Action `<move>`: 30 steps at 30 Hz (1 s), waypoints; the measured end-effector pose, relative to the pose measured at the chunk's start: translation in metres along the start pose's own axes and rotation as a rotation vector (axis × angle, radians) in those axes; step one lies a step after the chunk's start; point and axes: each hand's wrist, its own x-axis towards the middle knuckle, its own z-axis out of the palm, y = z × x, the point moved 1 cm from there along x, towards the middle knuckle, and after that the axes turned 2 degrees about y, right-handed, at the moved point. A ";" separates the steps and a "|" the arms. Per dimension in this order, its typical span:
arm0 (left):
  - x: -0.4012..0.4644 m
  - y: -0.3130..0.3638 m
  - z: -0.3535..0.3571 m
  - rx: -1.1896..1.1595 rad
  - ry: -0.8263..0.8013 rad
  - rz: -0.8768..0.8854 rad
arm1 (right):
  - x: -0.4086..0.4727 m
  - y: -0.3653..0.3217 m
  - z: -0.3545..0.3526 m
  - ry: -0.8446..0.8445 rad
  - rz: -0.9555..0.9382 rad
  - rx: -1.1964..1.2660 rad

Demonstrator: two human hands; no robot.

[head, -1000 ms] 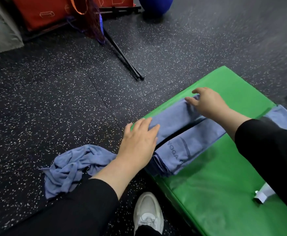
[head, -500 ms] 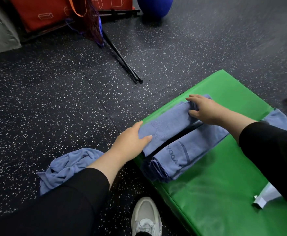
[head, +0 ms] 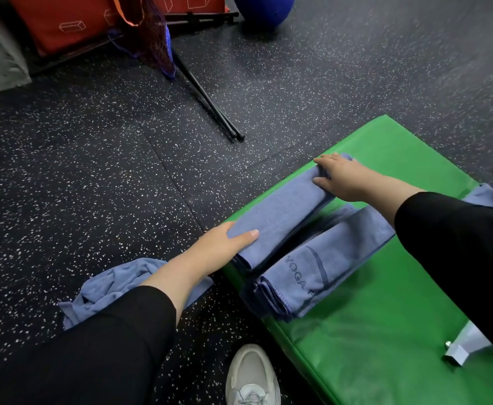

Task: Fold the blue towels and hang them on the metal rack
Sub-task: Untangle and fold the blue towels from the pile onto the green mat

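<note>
My left hand (head: 225,244) grips the near end of the folded blue towel (head: 280,217) and my right hand (head: 340,178) grips its far end, along the left edge of the green mat (head: 385,331) beside the YOGA towel stack (head: 318,273). If I lift unevenly the layers could slide apart — or the middle could sag and unfold.

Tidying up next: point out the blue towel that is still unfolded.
The crumpled towel on the speckled floor, left of the green mat. The others lie folded on the mat: one under both hands, one printed YOGA.
</note>
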 end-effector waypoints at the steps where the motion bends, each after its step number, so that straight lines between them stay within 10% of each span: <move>1: 0.000 0.000 -0.001 -0.027 -0.022 -0.017 | 0.001 0.002 -0.001 -0.021 0.004 -0.001; 30: 0.056 0.061 0.026 0.410 -0.115 0.053 | 0.061 0.005 -0.031 -0.423 -0.230 -0.217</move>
